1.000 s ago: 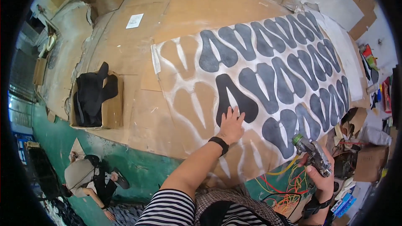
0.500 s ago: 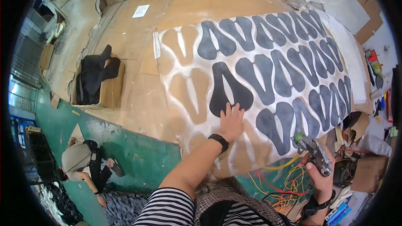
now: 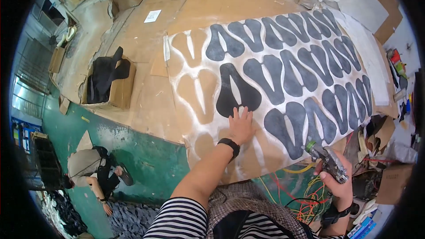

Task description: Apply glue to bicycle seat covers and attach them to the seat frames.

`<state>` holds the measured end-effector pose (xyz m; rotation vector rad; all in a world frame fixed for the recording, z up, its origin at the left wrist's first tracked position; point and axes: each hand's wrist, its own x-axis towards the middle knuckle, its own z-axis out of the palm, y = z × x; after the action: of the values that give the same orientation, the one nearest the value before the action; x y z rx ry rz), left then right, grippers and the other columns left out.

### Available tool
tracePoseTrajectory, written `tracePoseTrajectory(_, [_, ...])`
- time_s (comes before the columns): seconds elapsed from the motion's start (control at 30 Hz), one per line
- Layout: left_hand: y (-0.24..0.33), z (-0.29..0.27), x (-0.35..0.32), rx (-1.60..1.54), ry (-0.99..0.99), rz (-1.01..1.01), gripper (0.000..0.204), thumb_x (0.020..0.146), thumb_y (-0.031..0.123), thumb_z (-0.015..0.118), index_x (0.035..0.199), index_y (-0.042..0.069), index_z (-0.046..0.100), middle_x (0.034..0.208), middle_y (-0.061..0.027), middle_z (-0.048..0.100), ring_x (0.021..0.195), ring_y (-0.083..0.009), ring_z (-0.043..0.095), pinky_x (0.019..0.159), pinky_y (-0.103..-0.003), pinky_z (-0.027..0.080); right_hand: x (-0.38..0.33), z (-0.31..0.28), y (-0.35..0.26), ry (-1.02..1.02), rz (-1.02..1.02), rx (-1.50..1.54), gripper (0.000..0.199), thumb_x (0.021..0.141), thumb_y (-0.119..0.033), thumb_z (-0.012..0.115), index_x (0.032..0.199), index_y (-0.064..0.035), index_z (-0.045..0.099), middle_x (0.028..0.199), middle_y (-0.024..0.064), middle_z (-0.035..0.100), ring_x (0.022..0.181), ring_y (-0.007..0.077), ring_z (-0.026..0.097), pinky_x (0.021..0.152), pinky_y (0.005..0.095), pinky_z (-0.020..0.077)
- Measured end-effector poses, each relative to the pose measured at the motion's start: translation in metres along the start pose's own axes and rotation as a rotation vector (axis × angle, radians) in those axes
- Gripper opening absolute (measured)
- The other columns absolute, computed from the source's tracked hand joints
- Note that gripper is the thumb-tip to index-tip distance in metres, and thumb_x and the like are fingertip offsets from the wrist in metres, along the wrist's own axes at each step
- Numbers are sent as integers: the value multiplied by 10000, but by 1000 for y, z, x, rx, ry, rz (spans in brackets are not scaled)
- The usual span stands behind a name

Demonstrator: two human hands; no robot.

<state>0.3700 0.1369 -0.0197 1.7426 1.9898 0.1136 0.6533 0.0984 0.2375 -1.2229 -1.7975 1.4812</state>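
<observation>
My left hand lies flat with its fingers spread, fingertips touching the lower edge of a black two-lobed fabric piece. That piece lies on a cardboard sheet coated with white overspray. Rows of similar pieces to its right, such as one grey-looking piece, have a duller surface. At the sheet's near right edge, my right hand is wrapped round a metal spray gun with a green tip. The gun's nozzle points left over the edge of the pieces. Bare brown outlines show on the left.
A cardboard box of black pieces stands at the left. Yellow and red hoses tangle below the gun. On the green floor, another person crouches beside a grey pile. Cartons and clutter line the right.
The whole view has shifted slightly, so the sheet sits a little further left. My left hand stays by the black piece, and the spray gun remains in my right hand.
</observation>
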Motion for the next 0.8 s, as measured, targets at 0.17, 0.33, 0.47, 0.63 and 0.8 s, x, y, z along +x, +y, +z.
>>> tracePoseTrajectory(0.17, [3, 2, 0, 14, 5, -23, 747, 846, 406, 621, 1475, 115, 340, 1568, -94, 249, 1414, -466, 197, 1093, -600, 270, 5, 8, -6, 104, 12, 129, 583, 811, -144, 730, 1304, 50, 487, 886, 109, 645, 782, 164, 630, 718, 314, 515])
tracePoseTrajectory(0.33, [3, 4, -1, 21, 2, -21, 762, 840, 418, 633, 1478, 123, 338, 1572, -86, 246, 1418, -458, 197, 1101, -588, 269, -6, -4, 0, -43, 29, -58, 569, 822, -137, 712, 1307, 53, 484, 896, 104, 646, 800, 163, 640, 731, 307, 529])
tracePoseTrajectory(0.47, [1, 7, 1, 40, 8, -27, 767, 838, 422, 635, 1480, 129, 336, 1574, -84, 244, 1418, -457, 196, 1103, -586, 268, -1, 4, -2, 56, -2, 84, 566, 828, -142, 713, 1307, 56, 486, 927, 102, 644, 792, 165, 636, 723, 299, 533])
tracePoseTrajectory(0.63, [0, 3, 0, 8, -19, -17, 754, 835, 411, 643, 1468, 129, 346, 1573, -84, 245, 1420, -455, 190, 1106, -582, 267, -7, -4, -3, 80, 34, 57, 601, 823, -184, 740, 1312, 53, 482, 913, 106, 643, 780, 163, 631, 723, 307, 531])
tracePoseTrajectory(0.8, [-5, 3, -4, -8, -17, 13, 737, 829, 384, 657, 1453, 129, 358, 1571, -84, 243, 1419, -460, 189, 1108, -579, 264, -12, 3, -6, 102, 34, 82, 550, 818, -128, 702, 1293, 52, 490, 894, 100, 654, 773, 153, 631, 707, 294, 517])
